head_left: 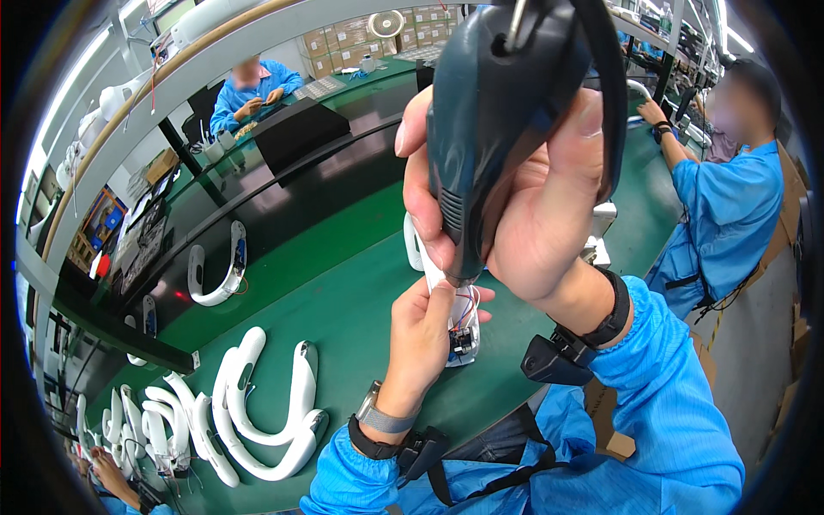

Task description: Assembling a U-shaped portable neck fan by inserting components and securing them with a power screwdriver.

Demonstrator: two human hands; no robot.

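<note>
My right hand (554, 202) is wrapped round a dark electric screwdriver (493, 94) that hangs from a hook at its upper end. The tool points down, large in the middle of the view. My left hand (414, 335) holds a white curved plastic housing (466, 359) just below it, with the thumb on top and fingers behind. Thin red and blue wires and a small black part show inside the housing's open side. The screwdriver's lower end meets the area by my left thumb; its bit is too hidden to tell whether it touches a screw.
Several white U-shaped housings (300, 390) lie on the green table (360, 369) at the left. Another housing (233, 270) rests on the belt beyond. Co-workers in blue sit at the far left (279, 81) and right (730, 193). Another person's hand (112, 472) shows at lower left.
</note>
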